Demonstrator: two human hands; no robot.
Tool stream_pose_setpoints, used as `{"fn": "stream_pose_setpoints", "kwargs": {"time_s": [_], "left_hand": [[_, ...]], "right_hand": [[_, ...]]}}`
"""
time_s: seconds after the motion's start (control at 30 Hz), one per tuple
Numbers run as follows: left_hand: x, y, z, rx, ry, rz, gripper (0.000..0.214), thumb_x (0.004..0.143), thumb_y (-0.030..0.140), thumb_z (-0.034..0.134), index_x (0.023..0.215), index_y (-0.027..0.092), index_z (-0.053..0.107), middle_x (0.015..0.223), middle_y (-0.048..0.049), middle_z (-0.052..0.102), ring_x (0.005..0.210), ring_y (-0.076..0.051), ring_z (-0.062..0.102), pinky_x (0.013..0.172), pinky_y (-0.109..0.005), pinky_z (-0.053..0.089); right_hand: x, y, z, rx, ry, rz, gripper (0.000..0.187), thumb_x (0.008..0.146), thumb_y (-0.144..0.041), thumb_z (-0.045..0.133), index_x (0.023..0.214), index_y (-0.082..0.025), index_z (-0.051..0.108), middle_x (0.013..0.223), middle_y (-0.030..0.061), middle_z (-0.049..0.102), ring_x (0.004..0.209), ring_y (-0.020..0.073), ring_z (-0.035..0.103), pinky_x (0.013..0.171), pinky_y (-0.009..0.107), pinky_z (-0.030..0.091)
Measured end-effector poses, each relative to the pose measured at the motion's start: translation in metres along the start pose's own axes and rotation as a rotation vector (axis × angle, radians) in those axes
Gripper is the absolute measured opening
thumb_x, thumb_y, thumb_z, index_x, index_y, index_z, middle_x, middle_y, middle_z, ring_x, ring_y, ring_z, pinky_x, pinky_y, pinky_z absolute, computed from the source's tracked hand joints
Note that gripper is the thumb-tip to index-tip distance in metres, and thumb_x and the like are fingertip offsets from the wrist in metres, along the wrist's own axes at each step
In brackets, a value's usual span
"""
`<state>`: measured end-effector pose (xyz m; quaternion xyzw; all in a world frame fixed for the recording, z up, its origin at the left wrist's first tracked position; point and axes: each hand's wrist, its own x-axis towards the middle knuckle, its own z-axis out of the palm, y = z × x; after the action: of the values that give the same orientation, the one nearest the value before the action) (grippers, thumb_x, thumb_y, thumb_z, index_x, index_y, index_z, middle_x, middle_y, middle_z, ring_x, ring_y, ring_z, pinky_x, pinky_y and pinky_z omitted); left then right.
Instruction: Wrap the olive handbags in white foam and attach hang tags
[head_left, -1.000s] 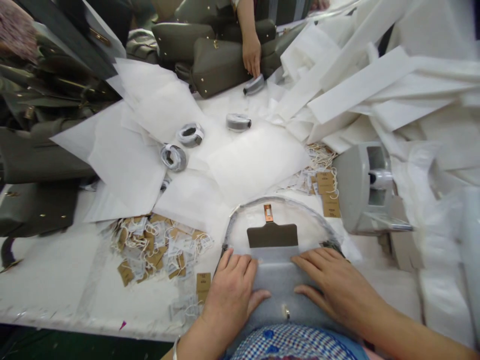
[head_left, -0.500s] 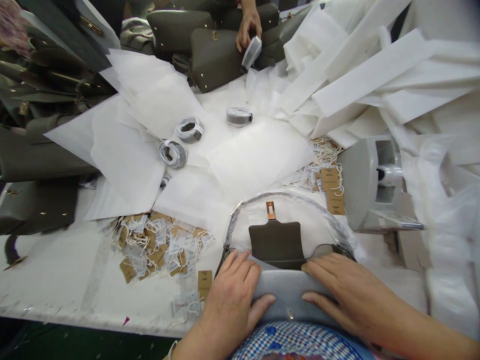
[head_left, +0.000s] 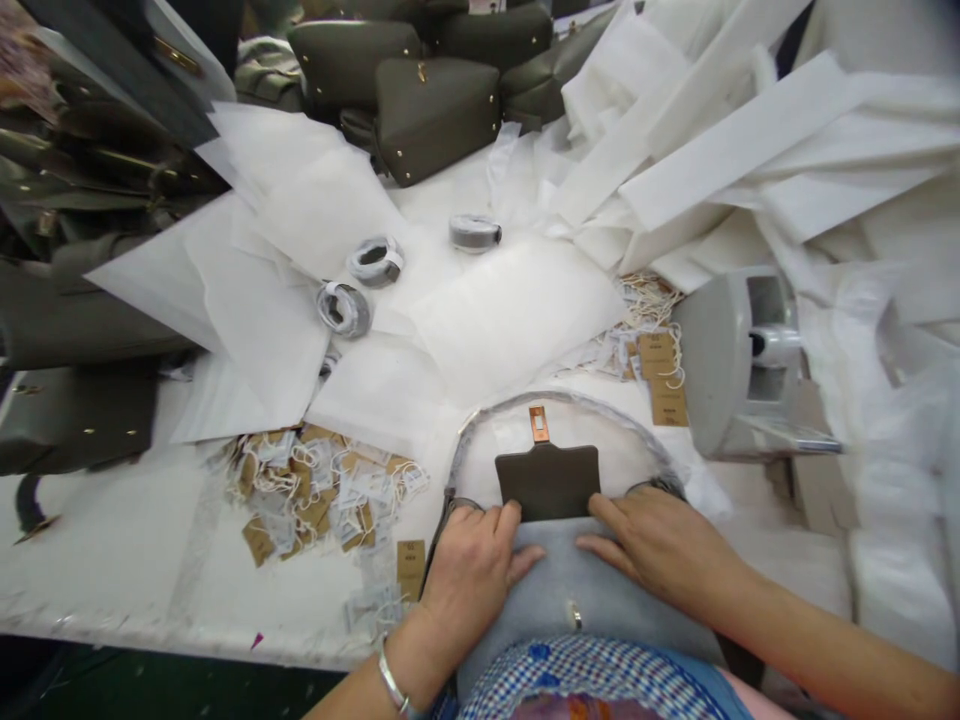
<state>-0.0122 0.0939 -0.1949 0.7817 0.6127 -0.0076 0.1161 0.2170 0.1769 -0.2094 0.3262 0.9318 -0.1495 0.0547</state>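
A grey handbag [head_left: 570,590] lies at the table's near edge against my body, wrapped in thin translucent film. Its dark olive flap [head_left: 547,482] with a copper clasp tab [head_left: 537,424] points away from me, and the wrapped handle [head_left: 570,408] arches beyond it. My left hand [head_left: 469,570] rests flat on the bag's left top, fingers at the flap's lower edge. My right hand [head_left: 664,548] lies flat on the bag's right top, fingers pointing left toward the flap. Neither hand grips anything.
Brown hang tags with white strings [head_left: 315,490] lie heaped left of the bag; more tags [head_left: 656,370] are at the right. Tissue sheets [head_left: 517,315], three tape rolls [head_left: 345,308], a grey tape dispenser [head_left: 739,365], olive handbags [head_left: 435,110] and white foam strips [head_left: 750,140] fill the table.
Both hands slid up the bag toward the flap. The other person's hand and the wrapped piece it held at the far bags have left the view.
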Motion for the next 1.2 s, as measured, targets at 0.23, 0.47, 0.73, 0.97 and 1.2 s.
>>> {"fn": "stream_pose_setpoints", "kwargs": {"time_s": [0.23, 0.47, 0.73, 0.97, 1.2], "left_hand": [[-0.027, 0.016, 0.005, -0.065, 0.309, 0.338, 0.030, 0.103, 0.031, 0.043, 0.127, 0.024, 0.060, 0.136, -0.0050, 0.062, 0.134, -0.022, 0.050, 0.111, -0.043, 0.041], [-0.053, 0.017, 0.014, -0.082, -0.004, 0.391, 0.075, 0.095, 0.065, 0.040, 0.153, 0.019, 0.030, 0.162, -0.0055, 0.029, 0.151, -0.025, 0.021, 0.123, -0.049, 0.018], [-0.055, 0.022, 0.016, -0.085, -0.011, 0.382, 0.076, 0.094, 0.067, 0.038, 0.154, 0.021, 0.027, 0.162, -0.0071, 0.028, 0.152, -0.025, 0.017, 0.124, -0.046, 0.007], [-0.058, 0.023, 0.017, -0.099, 0.003, 0.397, 0.077, 0.095, 0.068, 0.035, 0.154, 0.021, 0.027, 0.162, -0.0081, 0.027, 0.152, -0.025, 0.015, 0.124, -0.046, 0.004], [-0.059, 0.021, 0.020, -0.077, 0.038, 0.415, 0.078, 0.094, 0.070, 0.035, 0.155, 0.022, 0.027, 0.163, -0.0067, 0.026, 0.152, -0.025, 0.017, 0.124, -0.047, 0.007]], "right_hand": [[-0.003, -0.001, -0.001, -0.018, 0.010, 0.005, 0.031, 0.094, -0.052, 0.058, 0.088, -0.021, 0.057, 0.070, 0.0049, 0.068, 0.068, 0.0280, 0.067, 0.061, 0.034, 0.041], [-0.002, -0.001, 0.000, -0.023, 0.018, 0.005, 0.037, 0.096, -0.053, 0.053, 0.090, -0.018, 0.060, 0.072, 0.0079, 0.070, 0.070, 0.0272, 0.068, 0.063, 0.033, 0.043], [-0.041, -0.012, -0.005, 0.022, 0.223, -0.168, 0.060, 0.094, -0.048, 0.058, 0.144, -0.016, 0.047, 0.149, 0.0162, 0.048, 0.135, 0.0339, 0.045, 0.113, 0.053, 0.031], [-0.072, -0.016, 0.011, 0.106, 0.149, -0.292, 0.059, 0.097, -0.048, 0.052, 0.151, -0.026, 0.040, 0.158, 0.0094, 0.037, 0.146, 0.0326, 0.031, 0.118, 0.061, 0.020], [0.014, -0.023, -0.026, 0.382, 0.376, 0.168, 0.044, 0.093, -0.030, 0.056, 0.134, -0.015, 0.060, 0.135, 0.0152, 0.063, 0.126, 0.0285, 0.057, 0.108, 0.042, 0.043]]}}
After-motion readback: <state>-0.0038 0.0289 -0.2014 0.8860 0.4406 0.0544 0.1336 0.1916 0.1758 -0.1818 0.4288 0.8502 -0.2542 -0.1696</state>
